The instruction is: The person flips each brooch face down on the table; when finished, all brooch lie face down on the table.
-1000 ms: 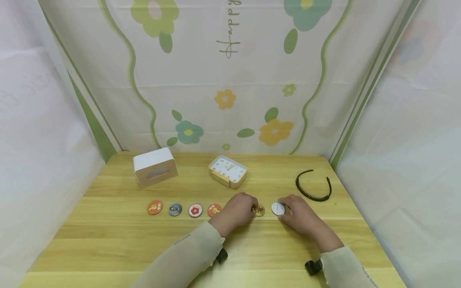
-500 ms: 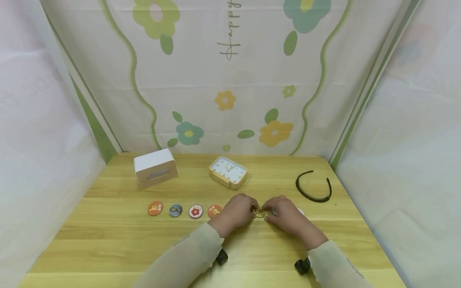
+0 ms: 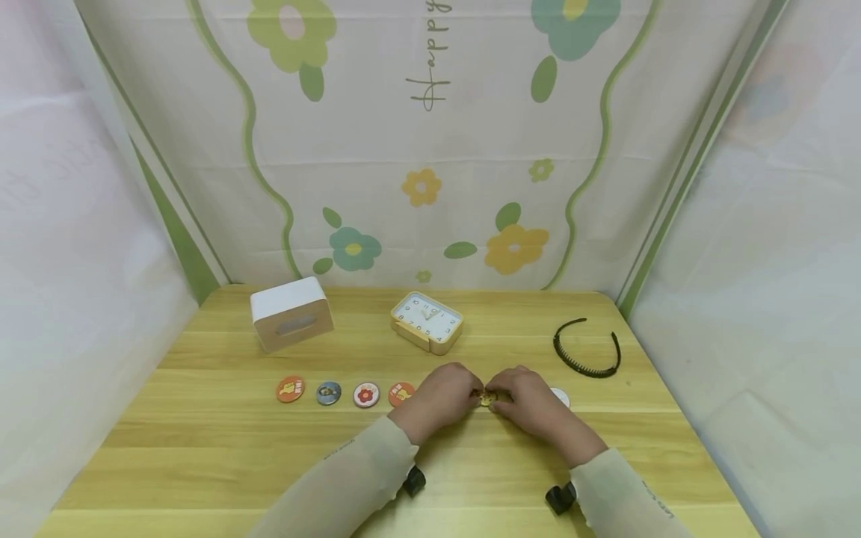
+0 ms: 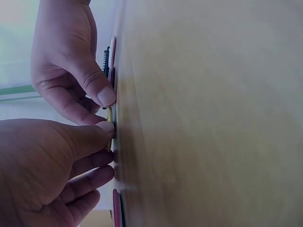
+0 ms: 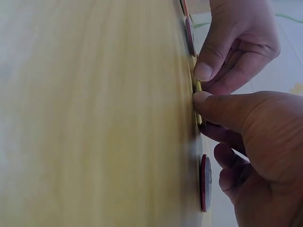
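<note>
A yellow patterned round badge (image 3: 487,398) lies low over the tabletop, between my two hands. My left hand (image 3: 440,396) pinches its left side with thumb and fingers. From the right, my right hand (image 3: 531,403) pinches the opposite side. Only a thin yellow edge of the badge (image 5: 199,86) shows in the right wrist view. A white badge (image 3: 561,397) peeks out behind my right hand. Further left in the same row lie an orange badge (image 3: 400,394), a white badge with a red flower (image 3: 366,394), a blue badge (image 3: 328,393) and another orange badge (image 3: 290,388).
A white-topped wooden box (image 3: 292,314) stands at the back left. The clock (image 3: 427,322) sits at the back middle, and a black headband (image 3: 587,350) lies at the back right. Fabric walls enclose the wooden table (image 3: 202,456) at the back and sides.
My right hand has left the white-faced badge it was touching, moved left and taken hold of the yellow badge. My left hand has stayed nearly still at that badge.
</note>
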Demonstrator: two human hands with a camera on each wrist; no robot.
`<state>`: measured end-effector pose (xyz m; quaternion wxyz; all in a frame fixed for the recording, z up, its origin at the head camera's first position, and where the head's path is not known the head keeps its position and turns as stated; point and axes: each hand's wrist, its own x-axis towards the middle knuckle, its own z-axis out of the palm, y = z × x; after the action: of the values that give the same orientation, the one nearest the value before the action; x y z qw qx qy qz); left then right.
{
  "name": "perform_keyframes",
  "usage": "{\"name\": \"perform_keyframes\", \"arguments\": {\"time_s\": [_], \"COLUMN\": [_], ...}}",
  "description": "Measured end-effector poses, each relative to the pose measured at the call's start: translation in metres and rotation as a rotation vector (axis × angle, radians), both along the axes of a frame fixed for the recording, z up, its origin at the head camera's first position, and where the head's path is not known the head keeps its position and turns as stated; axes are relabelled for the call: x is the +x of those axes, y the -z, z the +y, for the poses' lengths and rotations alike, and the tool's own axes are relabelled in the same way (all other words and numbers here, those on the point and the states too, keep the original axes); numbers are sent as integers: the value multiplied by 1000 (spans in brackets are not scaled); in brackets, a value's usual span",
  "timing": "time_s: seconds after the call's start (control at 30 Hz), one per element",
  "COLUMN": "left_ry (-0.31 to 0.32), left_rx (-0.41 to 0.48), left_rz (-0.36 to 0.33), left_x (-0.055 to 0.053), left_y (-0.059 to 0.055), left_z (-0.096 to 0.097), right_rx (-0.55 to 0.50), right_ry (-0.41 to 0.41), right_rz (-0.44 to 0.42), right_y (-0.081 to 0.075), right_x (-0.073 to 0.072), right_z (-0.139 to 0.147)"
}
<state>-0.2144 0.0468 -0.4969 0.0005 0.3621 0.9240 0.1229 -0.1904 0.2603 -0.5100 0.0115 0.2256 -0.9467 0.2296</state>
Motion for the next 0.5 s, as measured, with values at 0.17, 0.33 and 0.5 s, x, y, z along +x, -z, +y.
{"name": "perform_keyframes", "arguments": {"time_s": [0.17, 0.33, 0.5], "left_ry": [0, 3, 15], "left_rx": [-38, -43, -45], "left_rz": [13, 27, 37], "left_x": [3, 3, 2], "left_y": [-7, -7, -5], "left_z": [1, 1, 1], "right_rx": [18, 50, 85], "right_ry": [-16, -20, -42], "right_rz": [5, 20, 57], "right_y": [0, -1, -3], "right_x": [0, 2, 4], "right_z": [0, -2, -3]}}
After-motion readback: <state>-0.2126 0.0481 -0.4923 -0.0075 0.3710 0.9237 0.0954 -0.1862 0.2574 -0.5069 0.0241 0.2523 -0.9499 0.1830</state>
